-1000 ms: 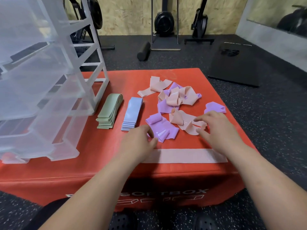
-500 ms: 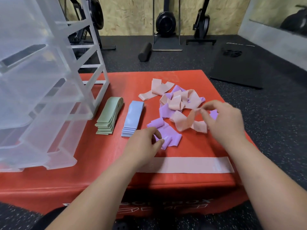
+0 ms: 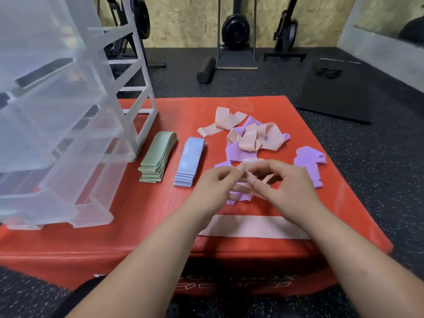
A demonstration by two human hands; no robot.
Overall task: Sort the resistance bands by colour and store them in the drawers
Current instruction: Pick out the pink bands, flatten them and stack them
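My left hand (image 3: 213, 187) and my right hand (image 3: 282, 184) meet above the red box (image 3: 146, 216), both pinching one crumpled pink band (image 3: 249, 164) between their fingertips. Under them lies a purple band (image 3: 238, 196). Behind them is a loose heap of pink bands (image 3: 250, 137) mixed with purple ones, and one purple band (image 3: 308, 162) lies apart to the right. A neat stack of green bands (image 3: 158, 157) and a neat stack of blue bands (image 3: 190, 161) lie side by side on the left. One pink band (image 3: 254, 227) lies flat along the front edge.
A clear plastic drawer unit (image 3: 57, 125) with several drawers pulled out stands on the box's left part. Beyond the box are a black foam roller (image 3: 206, 70), a dark mat (image 3: 337, 90) and gym machines against the wooden wall.
My right hand lifted a pink band off the pile and carried it left. My left hand left the purple band and came up to grip the same pink band.
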